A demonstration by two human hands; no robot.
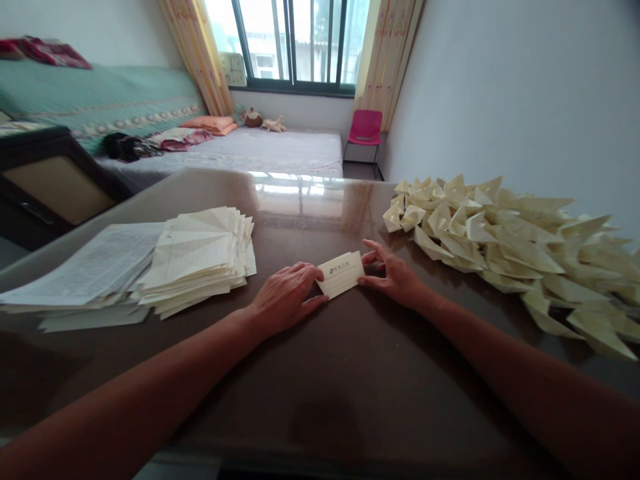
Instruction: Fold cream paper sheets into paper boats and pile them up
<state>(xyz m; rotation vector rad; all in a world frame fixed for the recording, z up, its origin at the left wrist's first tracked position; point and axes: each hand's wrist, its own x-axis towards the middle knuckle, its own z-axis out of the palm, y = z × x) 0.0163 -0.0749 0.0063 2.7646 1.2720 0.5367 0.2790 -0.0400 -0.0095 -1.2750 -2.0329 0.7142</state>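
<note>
A small cream sheet of folded paper [342, 275], with dark print and a logo on its upper face, is at the middle of the brown table. My left hand [286, 297] holds its left edge, thumb at the lower corner and fingers at the upper one. On the other side, my right hand [393, 275] has its thumb at the lower right corner and its fingers bent by the right edge, the index finger lifted. The paper's underside is hidden.
Left of my hands lie a stack of creased cream sheets [193, 253] and a pile of printed sheets [95, 260]. Many folded paper pieces with pointed tips [500, 233] are heaped on the right. Beyond the glossy table [320, 373] are a bed [300, 150] and a pink chair [365, 128].
</note>
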